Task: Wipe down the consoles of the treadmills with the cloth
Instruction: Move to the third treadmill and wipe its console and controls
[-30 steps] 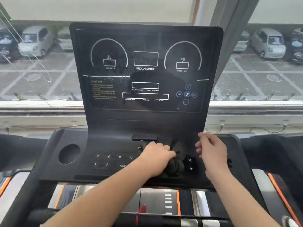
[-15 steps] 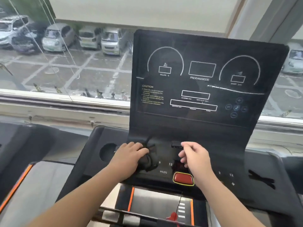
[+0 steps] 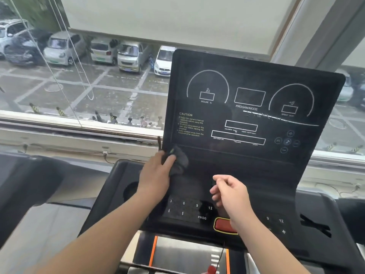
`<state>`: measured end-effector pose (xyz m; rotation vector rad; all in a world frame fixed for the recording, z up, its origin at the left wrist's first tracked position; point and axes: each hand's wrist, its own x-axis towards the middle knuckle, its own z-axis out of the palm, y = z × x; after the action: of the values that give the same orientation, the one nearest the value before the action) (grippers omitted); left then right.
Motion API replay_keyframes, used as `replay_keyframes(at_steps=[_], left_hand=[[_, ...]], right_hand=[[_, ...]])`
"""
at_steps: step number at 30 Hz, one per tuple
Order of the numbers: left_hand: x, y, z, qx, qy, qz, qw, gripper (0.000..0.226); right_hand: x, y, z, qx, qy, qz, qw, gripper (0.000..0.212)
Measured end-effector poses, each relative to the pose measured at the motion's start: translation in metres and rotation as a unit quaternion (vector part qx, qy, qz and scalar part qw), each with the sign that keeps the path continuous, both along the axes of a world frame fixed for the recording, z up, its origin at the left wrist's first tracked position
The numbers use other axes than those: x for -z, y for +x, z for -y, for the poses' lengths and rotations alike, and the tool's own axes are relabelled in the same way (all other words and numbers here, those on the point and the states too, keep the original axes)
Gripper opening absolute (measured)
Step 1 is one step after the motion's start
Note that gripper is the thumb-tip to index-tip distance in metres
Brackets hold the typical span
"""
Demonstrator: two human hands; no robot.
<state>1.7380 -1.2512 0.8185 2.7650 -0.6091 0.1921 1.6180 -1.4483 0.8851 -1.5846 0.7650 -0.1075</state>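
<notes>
Dark cloth (image 3: 178, 162) bunched in left hand (image 3: 156, 171), pressed to console (image 3: 246, 165) panel's lower-left corner for wiping; right hand (image 3: 230, 191) half-curled, nothing held, kept clear at frame centre.

Black console (image 3: 246, 159) with white markings, dark grey cloth (image 3: 178, 163), red button (image 3: 222, 224).

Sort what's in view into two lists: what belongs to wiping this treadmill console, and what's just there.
Belongs to the job:
cloth
left hand gripping it
console panel
keypad deck

Just there:
right hand, empty
red stop button
cup holder
parked cars
</notes>
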Motion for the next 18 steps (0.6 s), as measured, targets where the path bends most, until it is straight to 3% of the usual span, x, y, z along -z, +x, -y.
replay_keyframes(at_steps=[5, 8, 11, 13, 15, 17, 18], left_hand=[[0.012, -0.046, -0.007, 0.037, 0.145, -0.051, 0.987, 0.068], [-0.01, -0.048, -0.01, 0.051, 0.142, -0.148, 0.978, 0.052], [-0.043, -0.046, -0.012, -0.042, -0.136, -0.296, 0.945, 0.025], [-0.071, -0.046, -0.008, -0.082, -0.305, -0.362, 0.877, 0.011], [-0.1, -0.049, 0.004, -0.043, -0.436, -0.431, 0.789, 0.013], [-0.13, -0.054, 0.017, 0.012, -0.512, -0.494, 0.703, 0.02], [-0.139, -0.053, 0.023, 0.024, -0.519, -0.501, 0.692, 0.022]], right_hand=[[0.008, -0.004, 0.0, -0.007, 0.01, -0.018, 1.0, 0.02], [0.007, -0.006, -0.003, -0.033, 0.019, -0.04, 0.998, 0.02], [0.001, -0.008, -0.005, -0.083, 0.034, -0.037, 0.995, 0.01], [-0.008, -0.006, -0.008, -0.122, 0.055, -0.032, 0.99, 0.026], [-0.021, -0.001, -0.009, -0.165, 0.13, -0.019, 0.978, 0.048], [-0.038, 0.004, -0.01, -0.198, 0.241, 0.023, 0.95, 0.043], [-0.047, 0.006, -0.01, -0.197, 0.276, 0.043, 0.94, 0.037]])
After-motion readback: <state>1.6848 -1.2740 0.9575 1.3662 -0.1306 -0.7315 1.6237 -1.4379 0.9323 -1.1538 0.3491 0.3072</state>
